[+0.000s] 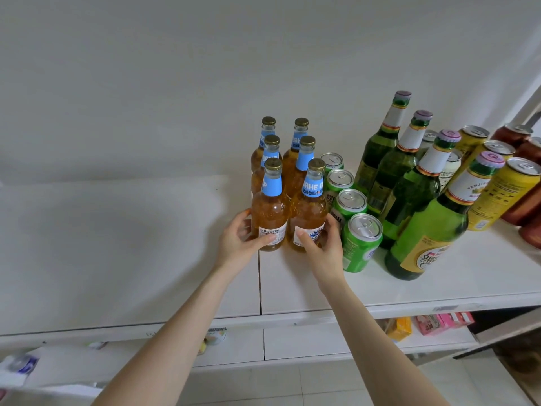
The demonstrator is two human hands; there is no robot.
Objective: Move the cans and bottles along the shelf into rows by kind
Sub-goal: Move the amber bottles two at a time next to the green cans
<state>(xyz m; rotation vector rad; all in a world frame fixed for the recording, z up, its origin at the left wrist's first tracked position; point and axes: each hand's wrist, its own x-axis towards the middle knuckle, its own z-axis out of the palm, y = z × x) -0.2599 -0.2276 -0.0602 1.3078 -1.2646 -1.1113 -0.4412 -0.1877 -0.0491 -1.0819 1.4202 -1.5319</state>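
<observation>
Glass is the worry here: six amber bottles (303, 162) stand packed in two files of three, close against each other, and the person holds only the front pair. The left hand (240, 238) is curled round the front-left bottle (269, 212) low on its label, and the right hand (320, 247) grips the front-right bottle (308, 212) in the same way. If both are pushed back, I think the bottles behind may knock and tip, because they are tall and narrow. At three o'clock from the right hand a file of green cans (361, 241) stands just beside it, so the knuckles could nudge the nearest one. Further, at about two o'clock, come the tall green bottles (424, 230), then yellow cans (503, 194) and brown cans (524, 209). All stand on the white shelf (292, 282). The amber bottles are capped and hold orange liquid up to the neck. The cans show unopened tabs. The green bottles are capped too, but their level I cannot read.
</observation>
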